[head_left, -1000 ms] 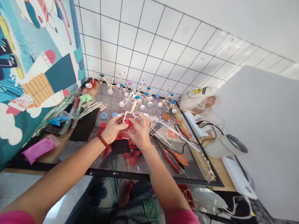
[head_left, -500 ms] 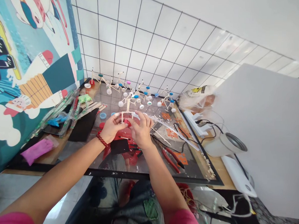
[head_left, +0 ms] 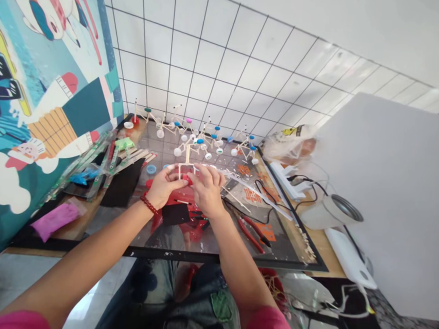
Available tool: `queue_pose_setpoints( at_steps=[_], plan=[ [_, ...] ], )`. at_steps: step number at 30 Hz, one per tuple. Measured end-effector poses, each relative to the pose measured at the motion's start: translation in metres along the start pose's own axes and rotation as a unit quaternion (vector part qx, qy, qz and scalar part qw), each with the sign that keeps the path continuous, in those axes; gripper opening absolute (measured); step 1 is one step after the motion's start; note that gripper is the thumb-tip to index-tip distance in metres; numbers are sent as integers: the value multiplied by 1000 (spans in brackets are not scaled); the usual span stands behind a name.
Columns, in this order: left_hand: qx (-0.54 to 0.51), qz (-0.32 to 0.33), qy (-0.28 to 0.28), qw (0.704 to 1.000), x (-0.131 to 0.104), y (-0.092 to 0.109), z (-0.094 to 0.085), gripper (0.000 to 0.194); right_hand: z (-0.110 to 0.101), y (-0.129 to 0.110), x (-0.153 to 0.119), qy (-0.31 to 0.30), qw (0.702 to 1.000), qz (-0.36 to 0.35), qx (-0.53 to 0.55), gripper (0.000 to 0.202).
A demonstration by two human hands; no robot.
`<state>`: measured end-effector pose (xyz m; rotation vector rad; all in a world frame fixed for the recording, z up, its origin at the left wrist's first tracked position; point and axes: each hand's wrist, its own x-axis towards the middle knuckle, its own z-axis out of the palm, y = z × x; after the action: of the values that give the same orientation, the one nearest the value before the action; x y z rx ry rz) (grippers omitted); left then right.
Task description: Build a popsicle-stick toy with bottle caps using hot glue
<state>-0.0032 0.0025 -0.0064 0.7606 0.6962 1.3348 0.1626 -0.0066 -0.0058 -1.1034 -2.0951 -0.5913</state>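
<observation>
My left hand (head_left: 162, 186), with a red bead bracelet on its wrist, grips one side of a small frame of pale wooden sticks (head_left: 187, 156). A red bottle cap (head_left: 187, 179) sits low in the frame between both hands. Across from it, my right hand (head_left: 207, 190) has its thumb and fingers closed on the red cap; its exact grip is partly hidden. Beyond the hands stand several stick models with white and blue bottle caps (head_left: 200, 141). A loose blue cap (head_left: 151, 169) lies left of my hands.
Red-handled pliers (head_left: 251, 235) and a black cable (head_left: 265, 190) lie to the right. Farther right are a power strip (head_left: 288, 182) and a white lamp head (head_left: 331, 212). Packaged sticks (head_left: 87, 168), black sheets (head_left: 122, 190) and a pink packet (head_left: 58, 219) occupy the left side.
The fingers of my right hand have shifted slightly around the red cap. The stick frame stays in nearly the same place.
</observation>
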Motion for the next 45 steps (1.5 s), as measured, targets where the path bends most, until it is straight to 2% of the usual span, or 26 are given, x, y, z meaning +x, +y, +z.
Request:
queue_pose_setpoints(
  at_steps=[4, 8, 9, 12, 14, 16, 18, 21, 24, 27, 30, 33, 35, 38, 42, 44, 45],
  plan=[
    [-28, -18, 4, 999, 0, 4, 1, 63, 0, 2, 0, -1, 999, 19, 49, 33],
    [-72, -13, 9, 997, 1, 7, 0, 58, 2, 0, 2, 32, 981, 111, 159, 69],
    [-76, -16, 3, 997, 1, 8, 0, 59, 4, -1, 3, 39, 971, 131, 195, 72],
    [-71, -33, -28, 997, 0, 7, -1, 59, 9, -4, 5, 37, 941, 161, 297, 50],
    [-69, -40, -41, 996, -1, 5, 0, 57, 11, -4, 5, 33, 929, 172, 325, 35],
    [-71, -35, -34, 996, -1, 3, 0, 55, 12, -5, 3, 39, 936, 176, 304, 30],
    [-67, -24, -17, 997, -1, 1, 1, 56, 12, -5, 1, 39, 955, 163, 243, 31],
    [-57, -19, 1, 998, -1, -2, 2, 56, 12, -6, -2, 35, 981, 111, 155, 31],
    [-60, -12, -4, 998, -3, -4, 4, 59, 13, -5, -4, 50, 990, 73, 111, 27],
    [-60, 0, -8, 998, -4, -5, 7, 56, 12, -6, -3, 45, 991, 71, 107, 25],
    [-73, -22, -20, 997, -4, -4, 7, 40, 10, -8, 0, 37, 979, 115, 162, 42],
    [-95, -41, -26, 994, -1, -3, 3, 31, 10, -9, 3, 36, 942, 193, 272, 60],
    [-98, -45, -24, 994, 1, -3, 0, 28, 13, -8, 5, 12, 902, 236, 360, 58],
    [-86, -40, -34, 995, 2, -2, -2, 26, 19, -3, 5, -34, 821, 296, 488, 50],
    [-64, -49, -55, 995, 1, 1, -2, 29, 21, 3, 5, -76, 709, 352, 606, 52],
    [-50, -53, -59, 996, 1, 2, -3, 31, 20, 4, 5, -109, 666, 360, 644, 50],
    [-45, -51, -56, 996, 1, 2, -3, 32, 19, 5, 5, -119, 654, 362, 654, 48]
  ],
)
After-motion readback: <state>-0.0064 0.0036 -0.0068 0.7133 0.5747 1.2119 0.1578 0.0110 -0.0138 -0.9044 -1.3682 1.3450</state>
